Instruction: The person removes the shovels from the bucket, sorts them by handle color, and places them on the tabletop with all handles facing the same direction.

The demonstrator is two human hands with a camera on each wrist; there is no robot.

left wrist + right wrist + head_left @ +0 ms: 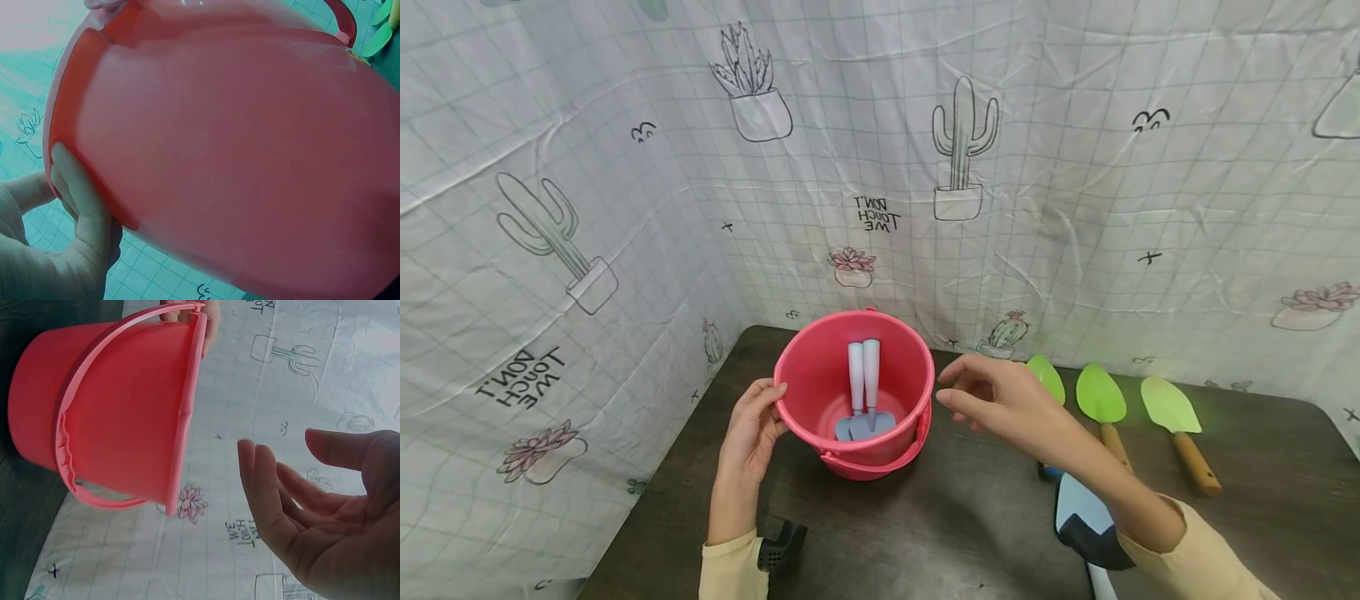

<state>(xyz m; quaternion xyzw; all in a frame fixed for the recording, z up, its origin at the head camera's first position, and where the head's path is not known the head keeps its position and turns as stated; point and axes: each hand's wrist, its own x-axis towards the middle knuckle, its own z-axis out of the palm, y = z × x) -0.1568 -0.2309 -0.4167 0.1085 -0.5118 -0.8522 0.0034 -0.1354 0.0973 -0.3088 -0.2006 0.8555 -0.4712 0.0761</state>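
Observation:
A pink plastic bucket point(857, 454) stands on the dark table, its mouth facing up toward the head camera. My left hand point(754, 425) grips its left rim, thumb over the edge and fingers against the outside wall, as the left wrist view also shows point(84, 206). Inside lie two small garden trowels point(865, 383) side by side, with white handles and grey-blue blades. Just right of the rim hovers my right hand point(992, 390), fingers loosely bent and holding nothing. The bucket's handle point(65, 437) hangs down along its side in the right wrist view.
Three green trowels lie at the right rear: one point(1047, 379) partly behind my right arm, a middle one point(1101, 393), and a rightmost one point(1172, 404) with a wooden handle. A pale blue trowel point(1078, 500) lies under my right forearm. Cactus-print cloth point(910, 150) hangs behind the table.

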